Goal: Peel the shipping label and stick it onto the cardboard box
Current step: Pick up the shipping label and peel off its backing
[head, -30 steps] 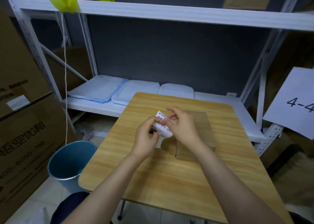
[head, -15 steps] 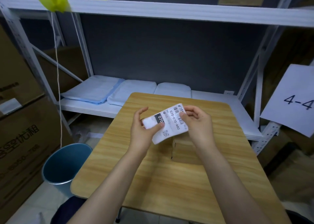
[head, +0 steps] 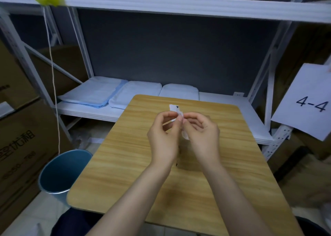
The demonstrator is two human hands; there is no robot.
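The white shipping label (head: pixel 175 109) stands nearly edge-on above the wooden table (head: pixel 125 157), so its print is mostly hidden. My left hand (head: pixel 163 139) and my right hand (head: pixel 202 137) face each other and both pinch the label's upper part between thumb and fingertips. A strip of the label hangs down between the palms. The cardboard box (head: pixel 188 161) lies on the table under my hands and is almost wholly hidden by them and my wrists.
A blue bin (head: pixel 60 173) stands on the floor left of the table. White shelving (head: pixel 161 1) behind holds folded pale cloths (head: pixel 114 94). Large cartons (head: pixel 19 146) are stacked at left. A paper sign reading 4-4 (head: pixel 308 103) hangs at right.
The label has turned from flat and readable to nearly edge-on. Both hands have closed in together and now pinch it at its top, covering the box.
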